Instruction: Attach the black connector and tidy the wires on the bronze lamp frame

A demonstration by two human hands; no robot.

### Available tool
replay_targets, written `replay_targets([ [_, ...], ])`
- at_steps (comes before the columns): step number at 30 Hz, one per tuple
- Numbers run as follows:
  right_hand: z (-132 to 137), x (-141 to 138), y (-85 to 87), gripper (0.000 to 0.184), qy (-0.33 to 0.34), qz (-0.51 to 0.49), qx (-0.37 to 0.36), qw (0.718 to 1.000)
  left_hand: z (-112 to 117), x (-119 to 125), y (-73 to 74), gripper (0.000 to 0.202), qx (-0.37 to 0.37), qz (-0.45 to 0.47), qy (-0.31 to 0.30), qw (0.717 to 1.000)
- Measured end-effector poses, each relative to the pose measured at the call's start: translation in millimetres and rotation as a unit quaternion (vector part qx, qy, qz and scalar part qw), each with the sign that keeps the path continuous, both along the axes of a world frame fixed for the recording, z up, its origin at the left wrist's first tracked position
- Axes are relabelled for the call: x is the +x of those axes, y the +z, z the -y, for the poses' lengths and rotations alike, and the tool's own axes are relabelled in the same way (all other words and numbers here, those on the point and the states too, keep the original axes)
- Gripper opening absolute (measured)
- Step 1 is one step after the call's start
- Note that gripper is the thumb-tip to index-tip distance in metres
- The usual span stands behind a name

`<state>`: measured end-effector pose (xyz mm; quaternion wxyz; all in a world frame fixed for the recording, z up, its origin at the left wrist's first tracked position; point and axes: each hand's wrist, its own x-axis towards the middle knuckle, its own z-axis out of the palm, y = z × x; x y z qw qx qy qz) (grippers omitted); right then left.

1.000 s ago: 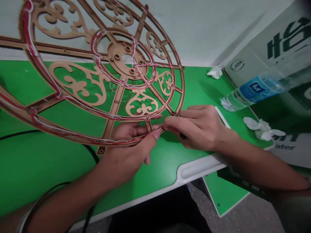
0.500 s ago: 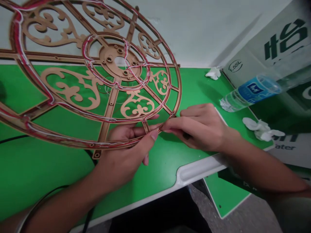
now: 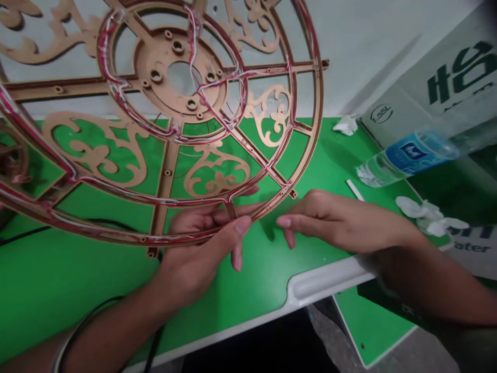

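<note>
A round tan openwork frame (image 3: 166,171) with spokes, rings and scroll ornaments is tilted up above the table. Red and white wires (image 3: 193,46) run along its ring channels, down one side of the hub and along a spoke. My left hand (image 3: 194,259) grips the lower rim, its thumb on the near face and its other fingers behind. My right hand (image 3: 330,220) is just right of the rim, apart from it, with thumb and a bent finger separated and nothing visible between them. Its remaining fingers are partly hidden.
The green table (image 3: 248,290) has a white, recessed front edge. At the right lie a water bottle (image 3: 411,155), crumpled tissues (image 3: 430,215), a small white strip (image 3: 354,190) and printed cartons (image 3: 411,103). A black cable (image 3: 23,235) crosses at left, near another brown part (image 3: 11,160).
My right hand has come off the rim, moving right and slightly down, and its pinch has loosened. The frame now appears larger and turned, while my left hand keeps its hold.
</note>
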<state>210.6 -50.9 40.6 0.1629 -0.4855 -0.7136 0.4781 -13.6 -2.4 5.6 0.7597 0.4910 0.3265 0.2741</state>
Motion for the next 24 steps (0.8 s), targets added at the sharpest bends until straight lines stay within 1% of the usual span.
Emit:
replay_targets([
  [2, -3.5, -0.4, -4.2, 0.029, -0.008, -0.057, -0.036, 0.998, -0.2, -1.7, -1.1, 0.016, -0.002, 0.013, -0.002, 1.000],
  [3, -4.9, -2.3, -6.7, 0.031, -0.033, -0.108, -0.032, 0.993, -0.6, -3.5, -0.6, 0.014, 0.000, 0.014, -0.012, 1.000],
  [5, -5.9, -8.3, -11.2, 0.038, -0.099, -0.225, 0.000, 0.969, -1.7, -8.1, 2.0, 0.015, 0.006, 0.013, -0.040, 0.999],
  [7, -4.0, -15.0, -13.6, 0.035, -0.148, -0.305, 0.023, 0.940, -3.2, -12.5, 5.4, 0.011, 0.006, 0.017, -0.076, 0.997],
  [8, -2.2, -18.0, -13.8, 0.032, -0.151, -0.319, 0.024, 0.935, -4.1, -14.0, 6.8, 0.008, 0.000, 0.018, -0.093, 0.996],
  [10, 1.3, -23.1, -13.4, 0.027, -0.142, -0.321, 0.019, 0.936, -5.8, -14.7, 8.6, 0.011, -0.015, 0.019, -0.117, 0.993],
  [11, 2.5, -25.3, -13.2, 0.024, -0.141, -0.321, 0.017, 0.936, -6.7, -13.8, 9.0, 0.012, -0.023, 0.021, -0.119, 0.992],
  [13, 2.4, -28.8, -14.0, 0.020, -0.162, -0.336, 0.016, 0.928, -8.2, -10.1, 9.1, 0.020, -0.038, 0.022, -0.098, 0.994],
  [15, -0.5, -31.5, -16.5, 0.024, -0.194, -0.360, 0.024, 0.912, -8.8, -5.1, 9.0, 0.031, -0.043, 0.004, -0.073, 0.996],
  [16, -2.4, -32.6, -18.2, 0.026, -0.211, -0.364, 0.041, 0.906, -8.6, -2.6, 9.3, 0.039, -0.039, -0.017, -0.076, 0.996],
  [18, -5.2, -34.0, -21.5, 0.023, -0.247, -0.337, 0.113, 0.901, -7.0, 1.1, 10.8, 0.052, -0.022, -0.079, -0.101, 0.992],
  [19, -5.7, -34.5, -23.1, 0.019, -0.266, -0.305, 0.162, 0.900, -5.9, 2.2, 12.0, 0.053, -0.003, -0.111, -0.105, 0.988],
  [20, -5.4, -34.8, -24.6, 0.017, -0.284, -0.264, 0.215, 0.896, -5.0, 2.5, 13.3, 0.051, 0.033, -0.143, -0.094, 0.985],
  [21, -4.3, -35.1, -26.0, 0.017, -0.299, -0.215, 0.263, 0.892, -4.4, 2.2, 14.5, 0.045, 0.087, -0.173, -0.066, 0.979],
  [22, -2.6, -35.4, -27.3, 0.019, -0.307, -0.164, 0.298, 0.889, -4.5, 1.1, 15.6, 0.037, 0.167, -0.197, -0.025, 0.966],
  [23, -0.5, -35.8, -28.6, 0.022, -0.312, -0.117, 0.323, 0.886, -5.2, -0.4, 16.4, 0.027, 0.255, -0.212, 0.016, 0.943],
  [24, 1.6, -36.4, -29.7, 0.025, -0.313, -0.080, 0.340, 0.883, -6.6, -2.3, 17.1, 0.017, 0.347, -0.222, 0.049, 0.910],
])
